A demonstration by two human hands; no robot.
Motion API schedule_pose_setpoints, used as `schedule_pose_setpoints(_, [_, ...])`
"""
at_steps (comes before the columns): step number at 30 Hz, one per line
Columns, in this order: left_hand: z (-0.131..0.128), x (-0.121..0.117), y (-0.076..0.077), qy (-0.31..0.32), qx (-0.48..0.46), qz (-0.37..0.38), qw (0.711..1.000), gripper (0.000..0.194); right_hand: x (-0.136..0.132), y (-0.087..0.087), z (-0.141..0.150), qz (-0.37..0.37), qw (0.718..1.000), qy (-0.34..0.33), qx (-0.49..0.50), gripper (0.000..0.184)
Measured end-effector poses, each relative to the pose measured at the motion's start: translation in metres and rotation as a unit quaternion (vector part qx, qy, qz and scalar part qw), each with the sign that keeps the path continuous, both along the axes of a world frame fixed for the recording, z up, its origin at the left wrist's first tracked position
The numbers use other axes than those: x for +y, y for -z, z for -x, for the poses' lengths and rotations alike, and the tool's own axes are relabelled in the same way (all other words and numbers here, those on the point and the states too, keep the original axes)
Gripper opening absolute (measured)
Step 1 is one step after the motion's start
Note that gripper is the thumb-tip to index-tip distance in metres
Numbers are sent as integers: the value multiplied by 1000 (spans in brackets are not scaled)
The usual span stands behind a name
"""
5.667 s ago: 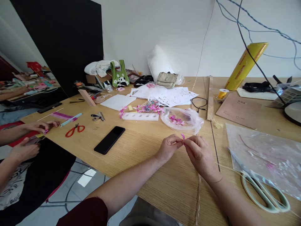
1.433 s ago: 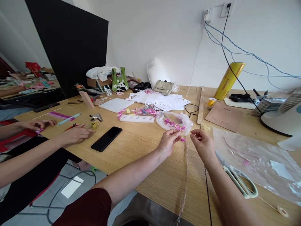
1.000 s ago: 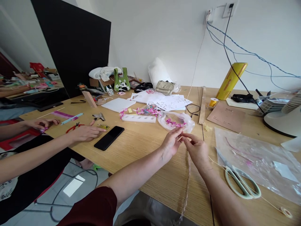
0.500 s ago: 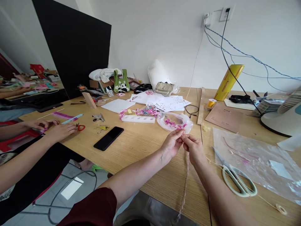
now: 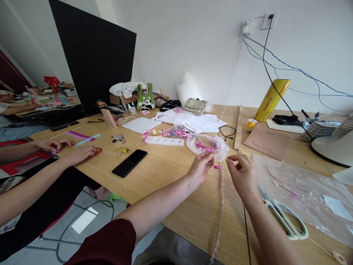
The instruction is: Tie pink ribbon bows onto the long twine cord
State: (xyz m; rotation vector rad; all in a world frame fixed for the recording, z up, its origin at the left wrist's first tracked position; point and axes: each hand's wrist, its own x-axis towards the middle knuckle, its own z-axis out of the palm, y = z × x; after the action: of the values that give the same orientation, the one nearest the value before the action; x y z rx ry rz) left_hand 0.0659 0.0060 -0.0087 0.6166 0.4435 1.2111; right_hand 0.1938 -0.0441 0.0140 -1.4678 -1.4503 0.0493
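Observation:
My left hand (image 5: 202,167) is closed in a pinch at the near end of a strand of pink flowers (image 5: 204,146), which lies over a clear plastic bag (image 5: 223,144). A small magenta piece (image 5: 217,166) shows just right of my left fingers; whether it hangs or lies on the table I cannot tell. My right hand (image 5: 243,176) is apart to the right, thumb and forefinger pinched together; anything between them is too fine to make out. Between the hands a twisted pale cord (image 5: 221,198) runs down over the table edge. Pale-handled scissors (image 5: 296,224) lie beside my right forearm.
A black phone (image 5: 129,163), a white foam strip (image 5: 165,141) and papers (image 5: 205,122) lie on the table (image 5: 165,169). At left, a co-worker's hands (image 5: 79,155) work near red-handled scissors (image 5: 98,150). A plastic sheet (image 5: 309,191) and a fan base (image 5: 328,147) are at right.
My hands have parted: the right has moved right and away from the left, which stays by the pink flowers. The magenta piece has come into view. The camera view has shifted slightly.

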Motion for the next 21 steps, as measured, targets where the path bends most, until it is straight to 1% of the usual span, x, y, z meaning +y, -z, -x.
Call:
schedule_pose_setpoints(2, [-2,-2,1,-5,16,-13,1000,21,3,4,2,17,999,-28,37,22])
schedule_pose_setpoints(4, [-6,-5,3,-8,33,-33,999,20,7,10,5,69,989,-77,107,26])
schedule_pose_setpoints(6, [-9,-8,4,-11,51,-58,997,18,10,15,9,110,967,-122,193,29])
schedule_pose_setpoints(7, [-10,-9,5,-13,59,-70,996,17,11,16,10,118,955,-137,234,28])
schedule_pose_setpoints(9, [-12,-10,5,-16,75,-88,993,16,12,18,11,122,935,-153,295,27])
schedule_pose_setpoints(11, [-13,-11,5,-19,95,-99,990,17,12,18,11,127,922,-159,330,27])
schedule_pose_setpoints(14, [-15,-11,6,-29,123,-113,986,20,13,18,8,121,914,-167,349,23])
schedule_pose_setpoints(17, [-17,-11,7,-36,132,-121,983,22,13,19,6,108,920,-166,339,21])
schedule_pose_setpoints(21, [-18,-12,5,-47,130,-114,984,21,14,22,4,111,929,-154,319,21])
